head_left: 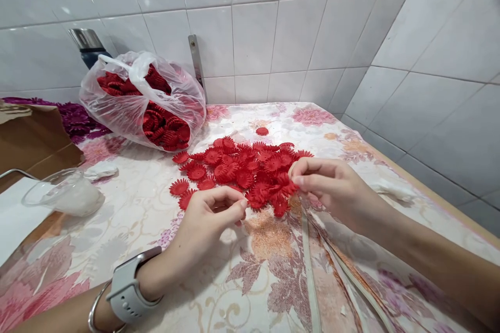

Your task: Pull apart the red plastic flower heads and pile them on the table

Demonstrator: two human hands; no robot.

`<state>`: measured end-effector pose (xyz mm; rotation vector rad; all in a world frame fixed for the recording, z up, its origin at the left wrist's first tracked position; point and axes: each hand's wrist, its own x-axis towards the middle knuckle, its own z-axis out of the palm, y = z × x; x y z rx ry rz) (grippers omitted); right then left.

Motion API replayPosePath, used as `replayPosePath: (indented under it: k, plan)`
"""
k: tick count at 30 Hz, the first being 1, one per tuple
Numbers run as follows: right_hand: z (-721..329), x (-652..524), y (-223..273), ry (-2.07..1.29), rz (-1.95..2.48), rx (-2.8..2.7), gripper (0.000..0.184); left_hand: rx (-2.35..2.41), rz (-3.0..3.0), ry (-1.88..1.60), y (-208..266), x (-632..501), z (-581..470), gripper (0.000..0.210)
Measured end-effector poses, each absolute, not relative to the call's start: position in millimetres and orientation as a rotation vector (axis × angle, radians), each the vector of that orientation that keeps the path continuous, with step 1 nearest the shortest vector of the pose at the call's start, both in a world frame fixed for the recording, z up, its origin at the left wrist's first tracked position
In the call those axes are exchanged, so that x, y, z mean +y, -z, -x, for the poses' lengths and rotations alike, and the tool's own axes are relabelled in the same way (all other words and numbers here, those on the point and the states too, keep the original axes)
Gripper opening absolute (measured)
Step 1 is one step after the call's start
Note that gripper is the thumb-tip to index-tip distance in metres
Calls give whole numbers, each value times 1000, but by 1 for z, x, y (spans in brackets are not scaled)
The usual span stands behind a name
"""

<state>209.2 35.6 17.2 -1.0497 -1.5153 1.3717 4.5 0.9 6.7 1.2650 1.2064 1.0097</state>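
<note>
A tiled wall (258, 31) closes off the corner behind a tabletop (219, 286) spread with a flower-patterned cloth. In the head view, a loose heap of red flowers (244, 177) lies at the middle, one stray bloom (262, 131) apart behind it. The right hand (332, 184) is at the heap's near right edge, its grip drawn together and seemingly clamped on a red flower (288, 187) whose petals show by the thumb. The left hand (213, 210) is just in front of the heap; its grip has thumb and finger together, with nothing clearly visible between them. Narrow strips (312, 281) run across the cloth below the right hand. No finished piece is visible, while many flowers lie loose and more fill the plastic bag (142, 75) at the back left, so much of the handling seems left to do.
</note>
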Motion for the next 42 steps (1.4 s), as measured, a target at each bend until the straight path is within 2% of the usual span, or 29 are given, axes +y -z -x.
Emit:
replayPosePath:
  k: [3,8,16,22,26,33,38,42]
  plan:
    - [-204,28,-18,-1304,1015,-1693,12,1130,-1181,-976,-3,0,-7,15]
    - [-199,19,-18,-1233,982,-1840,13,1006,-1185,-835,2,-2,-8,34]
    - [-193,10,-19,-1230,836,-2081,14,992,-1433,-694,-6,-6,-10,28]
    - [-198,14,-24,-1238,836,-2007,15,972,-1433,-692,-5,-6,-8,25]
    - [-202,17,-24,-1235,827,-1966,14,1006,-1410,-726,-1,-4,-6,16]
    - [-211,26,-25,-933,1076,-1964,11,1090,-1480,-800,-8,-3,-2,20]
    - [-235,46,-37,-450,1269,-1611,10,1144,-1492,-814,-9,-2,1,22]
    - [-241,48,-44,-523,1120,-1639,9,1274,-1516,-888,-7,7,2,20]
